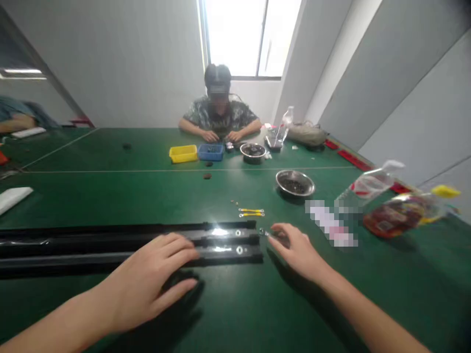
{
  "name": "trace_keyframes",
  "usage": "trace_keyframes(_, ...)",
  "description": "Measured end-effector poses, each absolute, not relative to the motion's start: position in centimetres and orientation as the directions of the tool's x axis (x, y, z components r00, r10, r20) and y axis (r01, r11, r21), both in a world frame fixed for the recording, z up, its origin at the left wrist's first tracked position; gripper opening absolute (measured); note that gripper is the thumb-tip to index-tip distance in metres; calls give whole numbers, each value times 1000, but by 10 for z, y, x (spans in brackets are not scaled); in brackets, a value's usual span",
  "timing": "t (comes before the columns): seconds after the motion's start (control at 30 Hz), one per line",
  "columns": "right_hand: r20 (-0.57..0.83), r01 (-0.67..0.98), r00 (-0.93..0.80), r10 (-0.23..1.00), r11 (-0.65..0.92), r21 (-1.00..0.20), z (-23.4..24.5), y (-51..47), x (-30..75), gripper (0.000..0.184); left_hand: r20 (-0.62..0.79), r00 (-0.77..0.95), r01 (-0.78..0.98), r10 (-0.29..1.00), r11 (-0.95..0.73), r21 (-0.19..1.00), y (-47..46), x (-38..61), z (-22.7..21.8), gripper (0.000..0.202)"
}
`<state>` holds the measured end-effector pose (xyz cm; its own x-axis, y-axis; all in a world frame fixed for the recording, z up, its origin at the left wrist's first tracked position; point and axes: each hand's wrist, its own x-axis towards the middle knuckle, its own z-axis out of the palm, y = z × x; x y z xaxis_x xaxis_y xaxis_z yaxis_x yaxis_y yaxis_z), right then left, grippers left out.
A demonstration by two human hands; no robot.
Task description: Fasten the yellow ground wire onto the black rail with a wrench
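A long black channel-shaped rail [110, 242] lies across the green table [235, 314], reaching in from the left. My left hand [154, 279] rests on the rail near its right end, fingers stretched over it. My right hand [294, 247] sits just past the rail's right end, its fingers pinched on a small metal part too small to name. Two short yellow wires with ring ends [251, 213] lie a little beyond the rail's end, with a few tiny loose parts [234, 201] beside them.
A steel bowl of small dark parts [295, 184] stands right of centre. Bottles and a snack bag [397, 213] lie at the right edge. Across the table another person [220, 110] works beside a yellow bin [183, 153], a blue bin [211, 152] and a second bowl [253, 152].
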<state>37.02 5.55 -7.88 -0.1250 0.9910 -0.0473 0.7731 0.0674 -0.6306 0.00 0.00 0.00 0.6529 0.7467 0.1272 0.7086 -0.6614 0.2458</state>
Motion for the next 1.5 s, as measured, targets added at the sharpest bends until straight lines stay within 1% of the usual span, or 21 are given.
trace_keyframes(0.07,32,763,-89,996,89,-640,-76,55,375,37,201,616,708,762,-647,283,-1,-16,-15,30)
trace_keyframes(0.13,55,682,-72,996,89,-726,-73,60,377,39,269,476,764,837,-545,345,6,-21,-29,18)
trace_keyframes(0.17,51,634,-89,995,96,-768,-71,66,376,38,287,423,781,859,-507,366,13,-18,-34,16)
trace_keyframes(0.2,37,608,-113,993,98,-788,-69,73,374,37,285,421,780,861,-504,371,21,-11,-38,16)
trace_keyframes(0.23,33,605,-137,990,110,-789,-68,82,370,35,250,466,768,848,-529,360,31,-1,-42,18)
trace_keyframes(0.3,71,641,-168,983,164,-750,-71,103,360,31,221,520,748,825,-564,350,48,22,-49,18)
trace_keyframes(0.37,82,666,-151,985,163,-728,-79,122,349,27,200,551,737,810,-584,339,58,45,-55,18)
trace_keyframes(0.5,96,709,-153,984,177,-683,-93,141,338,23,193,570,738,799,-601,306,57,71,-66,22)
trace_keyframes(0.63,88,735,-176,980,191,-651,-91,140,341,24,180,602,731,778,-628,267,50,70,-71,27)
trace_keyframes(0.77,106,738,-176,979,202,-644,-90,140,345,24,180,636,716,750,-661,223,47,60,-77,38)
trace_keyframes(0.9,139,731,-132,982,191,-655,-103,153,344,28,222,652,714,725,-685,144,44,59,-89,46)
trace_keyframes(1.03,149,721,-85,985,164,-674,-121,163,339,28,264,660,720,703,-692,43,41,62,-100,49)
trace_keyframes(1.17,181,753,-44,982,152,-640,-131,161,334,26,303,641,745,705,-666,-27,38,64,-105,52)
trace_keyframes(1.33,207,803,-62,976,172,-571,-131,155,330,19,336,601,781,726,-622,-54,36,66,-107,50)
trace_keyframes(1.5,170,814,-73,983,157,-559,-127,157,329,19,349,582,799,735,-597,-74,32,67,-110,50)
